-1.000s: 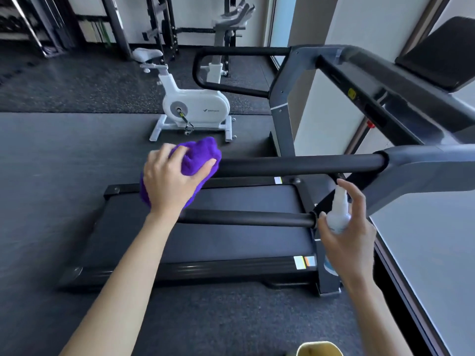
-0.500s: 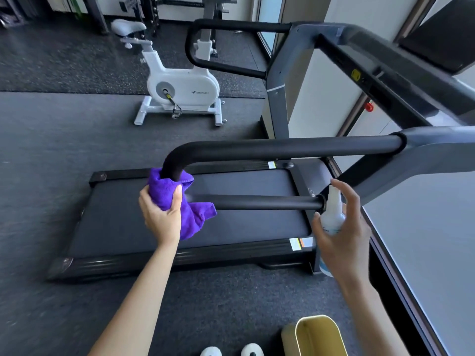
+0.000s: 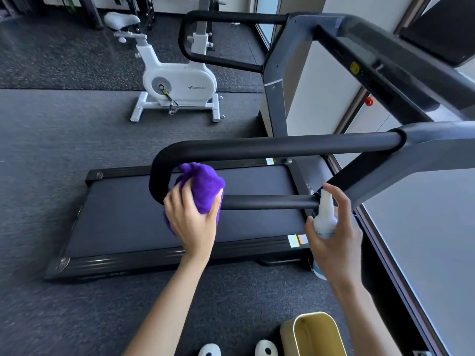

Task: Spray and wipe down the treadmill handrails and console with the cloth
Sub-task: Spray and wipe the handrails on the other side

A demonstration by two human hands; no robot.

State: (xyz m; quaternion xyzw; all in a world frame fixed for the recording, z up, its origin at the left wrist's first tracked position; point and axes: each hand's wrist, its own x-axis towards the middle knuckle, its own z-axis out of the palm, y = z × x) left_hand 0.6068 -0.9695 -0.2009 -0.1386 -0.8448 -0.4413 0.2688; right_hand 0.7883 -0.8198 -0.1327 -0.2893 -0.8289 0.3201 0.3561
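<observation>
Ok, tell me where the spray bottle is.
In the head view, right of centre: the right hand holds the spray bottle beside the lower handrail.

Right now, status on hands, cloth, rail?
Left hand grips purple cloth on lower rail near the bend. Right hand holds spray bottle. Nothing blocking the rail.

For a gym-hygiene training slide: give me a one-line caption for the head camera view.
Left hand wipes the treadmill handrail bend with a purple cloth while the right hand holds a spray bottle.

Dark speckled rubber floor (image 3: 51, 155), white exercise bike (image 3: 177, 83) behind, pale wall (image 3: 318, 93) in daylight, gold bin (image 3: 316, 335) near bottom edge
</observation>
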